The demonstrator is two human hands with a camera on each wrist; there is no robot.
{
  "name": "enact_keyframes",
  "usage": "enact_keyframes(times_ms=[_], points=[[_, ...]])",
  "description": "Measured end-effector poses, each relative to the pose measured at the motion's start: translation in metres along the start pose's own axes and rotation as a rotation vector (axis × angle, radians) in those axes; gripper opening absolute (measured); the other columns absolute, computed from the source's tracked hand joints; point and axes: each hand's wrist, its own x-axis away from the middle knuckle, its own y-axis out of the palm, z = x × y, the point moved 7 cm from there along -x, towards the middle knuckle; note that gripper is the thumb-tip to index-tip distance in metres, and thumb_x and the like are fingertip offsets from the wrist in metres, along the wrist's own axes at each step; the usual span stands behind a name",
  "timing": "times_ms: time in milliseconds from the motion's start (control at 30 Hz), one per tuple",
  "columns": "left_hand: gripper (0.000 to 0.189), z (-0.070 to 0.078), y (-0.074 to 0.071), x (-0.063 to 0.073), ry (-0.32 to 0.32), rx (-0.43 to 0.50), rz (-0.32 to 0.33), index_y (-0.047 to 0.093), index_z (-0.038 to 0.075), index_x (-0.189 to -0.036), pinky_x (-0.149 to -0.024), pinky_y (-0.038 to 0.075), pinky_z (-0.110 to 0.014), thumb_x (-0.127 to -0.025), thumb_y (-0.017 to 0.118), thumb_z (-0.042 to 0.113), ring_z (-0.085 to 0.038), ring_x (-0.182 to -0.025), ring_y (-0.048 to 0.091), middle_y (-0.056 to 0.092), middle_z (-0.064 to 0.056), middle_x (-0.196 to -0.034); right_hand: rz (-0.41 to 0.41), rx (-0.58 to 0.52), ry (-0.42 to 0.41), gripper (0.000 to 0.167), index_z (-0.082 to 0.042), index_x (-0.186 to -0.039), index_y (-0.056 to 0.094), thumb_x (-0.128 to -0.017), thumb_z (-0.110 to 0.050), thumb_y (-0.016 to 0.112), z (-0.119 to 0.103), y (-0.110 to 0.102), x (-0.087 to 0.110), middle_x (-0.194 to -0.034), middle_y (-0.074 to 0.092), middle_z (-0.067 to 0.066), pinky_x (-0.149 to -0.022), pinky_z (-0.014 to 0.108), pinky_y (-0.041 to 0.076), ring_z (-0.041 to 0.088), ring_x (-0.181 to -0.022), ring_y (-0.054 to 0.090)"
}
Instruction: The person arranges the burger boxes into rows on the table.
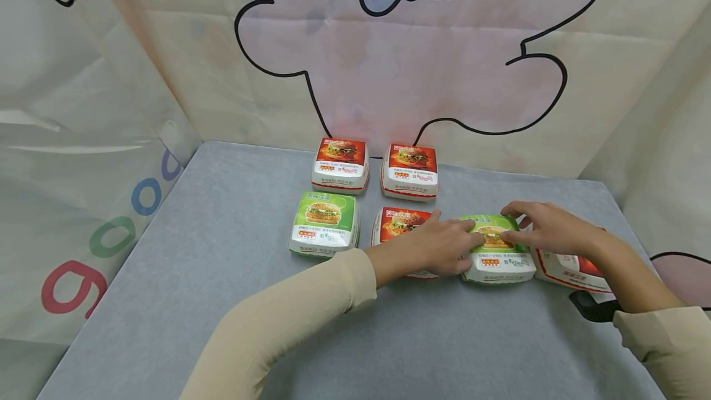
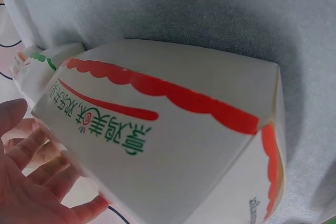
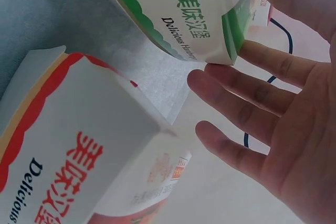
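Observation:
A green-topped burger box (image 1: 497, 264) sits between my two hands. From its left, my left hand (image 1: 436, 245) touches the edge with fairly straight fingers, its palm over a red-topped burger box (image 1: 391, 224). That red-topped box's white side (image 2: 173, 145) fills much of the left wrist view; part of the green-trimmed box (image 2: 39, 72) shows behind. My right hand (image 1: 555, 227) rests on the right side and top of the green-topped box. In the right wrist view, its spread fingers (image 3: 252, 85) touch the box's corner. Another red-topped box (image 1: 566, 267) lies under my right forearm, partly hidden.
Two red-topped boxes, one left (image 1: 340, 165) and one right (image 1: 409, 171), stand along the table's back edge. A second green-topped box (image 1: 324, 224) is in front at the left. Printed cloth (image 1: 389, 66) walls the grey table (image 1: 194, 264) at the back and sides.

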Motion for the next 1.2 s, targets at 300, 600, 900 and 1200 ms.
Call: enact_keyframes(times_ms=[300, 600, 900, 1200], points=[[0.052, -0.0003, 0.0015, -0.0004, 0.011, 0.025, -0.037, 0.04, 0.034, -0.151, -0.115, 0.027, -0.049, -0.101, 0.05, 0.038, -0.011, -0.139, 0.038, 0.037, 0.005, -0.154, 0.0, -0.024, 0.006, 0.056, 0.002, -0.126, 0.06, -0.089, -0.038, 0.074, 0.0016, 0.0018, 0.0032, -0.117, 0.066, 0.013, -0.074, 0.039, 0.055, 0.023, -0.096, 0.066], [0.051, 0.0004, 0.0022, 0.0003, 0.011, 0.016, -0.046, 0.041, 0.036, -0.151, -0.115, 0.027, -0.046, -0.101, 0.05, 0.041, -0.011, -0.14, 0.036, 0.037, 0.004, -0.156, 0.008, -0.021, 0.005, 0.054, 0.0, -0.122, 0.061, -0.088, -0.039, 0.076, 0.0016, 0.0028, 0.0053, -0.11, 0.067, 0.009, -0.072, 0.035, 0.054, 0.02, -0.091, 0.065], [0.053, 0.0001, 0.0021, 0.0005, 0.014, 0.04, -0.049, 0.04, 0.035, -0.152, -0.116, 0.025, -0.047, -0.101, 0.051, 0.042, -0.01, -0.142, 0.034, 0.035, 0.005, -0.157, 0.024, -0.005, 0.001, 0.049, -0.003, -0.117, 0.063, -0.087, -0.039, 0.076, 0.0023, 0.003, 0.0064, -0.103, 0.067, 0.004, -0.071, 0.034, 0.052, 0.018, -0.089, 0.061], [0.053, 0.0013, 0.0023, 0.0005, 0.021, 0.037, -0.052, 0.04, 0.035, -0.152, -0.117, 0.025, -0.048, -0.101, 0.051, 0.042, -0.01, -0.142, 0.034, 0.034, 0.005, -0.158, 0.037, 0.009, -0.006, 0.048, -0.004, -0.116, 0.064, -0.086, -0.04, 0.077, 0.0029, 0.0032, 0.0078, -0.102, 0.067, 0.002, -0.071, 0.034, 0.051, 0.02, -0.093, 0.062]])
